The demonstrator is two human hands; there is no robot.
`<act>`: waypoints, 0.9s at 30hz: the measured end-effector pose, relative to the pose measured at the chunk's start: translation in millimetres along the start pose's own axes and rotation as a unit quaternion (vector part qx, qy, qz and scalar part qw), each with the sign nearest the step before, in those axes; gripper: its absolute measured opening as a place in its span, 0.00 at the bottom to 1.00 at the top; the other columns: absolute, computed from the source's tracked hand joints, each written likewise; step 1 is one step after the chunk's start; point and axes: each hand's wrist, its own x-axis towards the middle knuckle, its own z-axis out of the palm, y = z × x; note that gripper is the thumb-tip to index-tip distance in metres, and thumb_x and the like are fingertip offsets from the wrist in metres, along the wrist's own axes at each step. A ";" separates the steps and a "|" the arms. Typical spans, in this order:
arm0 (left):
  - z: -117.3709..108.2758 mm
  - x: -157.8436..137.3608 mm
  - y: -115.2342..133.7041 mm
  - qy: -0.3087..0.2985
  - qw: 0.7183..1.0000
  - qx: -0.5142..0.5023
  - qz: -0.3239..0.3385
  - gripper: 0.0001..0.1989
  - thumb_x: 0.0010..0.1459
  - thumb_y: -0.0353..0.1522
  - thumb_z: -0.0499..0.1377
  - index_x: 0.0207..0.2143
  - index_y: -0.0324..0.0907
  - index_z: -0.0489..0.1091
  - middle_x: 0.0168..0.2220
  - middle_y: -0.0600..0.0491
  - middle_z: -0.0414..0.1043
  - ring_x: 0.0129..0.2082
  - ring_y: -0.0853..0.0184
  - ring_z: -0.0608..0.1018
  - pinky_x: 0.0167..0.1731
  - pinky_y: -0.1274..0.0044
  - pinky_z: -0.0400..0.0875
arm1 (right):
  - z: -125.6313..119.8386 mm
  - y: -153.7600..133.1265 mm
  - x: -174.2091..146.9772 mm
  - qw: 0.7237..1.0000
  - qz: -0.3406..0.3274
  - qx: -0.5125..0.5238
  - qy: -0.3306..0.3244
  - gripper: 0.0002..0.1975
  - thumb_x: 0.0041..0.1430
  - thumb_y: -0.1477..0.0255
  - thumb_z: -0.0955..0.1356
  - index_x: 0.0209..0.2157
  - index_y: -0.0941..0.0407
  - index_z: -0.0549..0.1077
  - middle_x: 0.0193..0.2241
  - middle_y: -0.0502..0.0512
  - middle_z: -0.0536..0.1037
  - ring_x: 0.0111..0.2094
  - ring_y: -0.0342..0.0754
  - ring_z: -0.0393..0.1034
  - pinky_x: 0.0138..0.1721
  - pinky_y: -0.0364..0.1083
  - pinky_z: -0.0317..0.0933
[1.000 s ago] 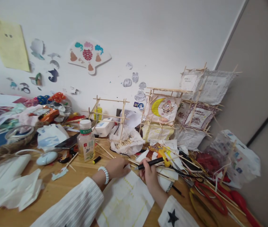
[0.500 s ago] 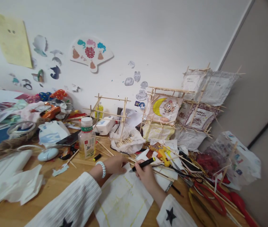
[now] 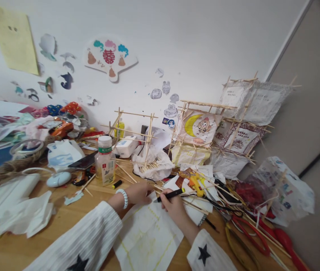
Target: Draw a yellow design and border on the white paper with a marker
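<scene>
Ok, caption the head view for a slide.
Marker in right hand, left hand at far edge of yellow-marked paper.

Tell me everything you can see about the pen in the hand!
The pen is a thick marker with a smooth, black body that looks like plastic. One end is bright yellow; the other narrows to a greyish tip that looks uncapped. The right hand grips it near the tip. It lies aslant, yellow end to the right and the tip to the left, at the far corner of the white paper with yellow marks. Whether the tip touches the paper, I can't tell.
</scene>
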 end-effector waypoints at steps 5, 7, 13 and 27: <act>0.1 -0.1 -0.6 -0.002 1.000 0.002 0.006 0.08 0.43 0.32 0.56 0.28 0.40 0.71 0.30 0.48 0.74 0.28 0.61 0.73 0.25 0.76 0.60 | 0.1 0.5 -0.3 1.000 -0.006 -0.007 -0.002 0.11 0.55 0.63 0.64 0.25 0.57 0.68 0.13 0.45 0.65 0.14 0.40 0.57 0.15 0.38 0.50; -0.2 -0.1 -0.5 -0.004 1.000 0.004 0.005 0.08 0.43 0.32 0.56 0.28 0.40 0.71 0.30 0.48 0.74 0.28 0.61 0.73 0.25 0.76 0.59 | -0.1 0.0 -0.5 1.000 -0.007 -0.009 -0.004 0.11 0.54 0.64 0.64 0.25 0.56 0.68 0.13 0.45 0.65 0.14 0.41 0.57 0.15 0.39 0.50; 0.0 0.3 -0.3 -0.008 1.000 0.009 -0.001 0.08 0.44 0.33 0.56 0.28 0.41 0.71 0.29 0.49 0.74 0.27 0.62 0.72 0.23 0.77 0.59 | -0.5 -0.9 -0.6 1.000 -0.006 -0.011 -0.001 0.11 0.54 0.63 0.63 0.23 0.56 0.66 0.13 0.45 0.64 0.14 0.40 0.56 0.16 0.39 0.50; 2.0 1.2 -3.1 -0.010 1.000 0.023 -0.003 0.08 0.45 0.34 0.57 0.29 0.42 0.71 0.31 0.51 0.75 0.29 0.63 0.74 0.25 0.77 0.62 | 0.2 0.5 -0.5 1.000 -0.009 -0.023 0.013 0.10 0.53 0.66 0.61 0.23 0.55 0.63 0.12 0.44 0.62 0.14 0.41 0.56 0.17 0.39 0.50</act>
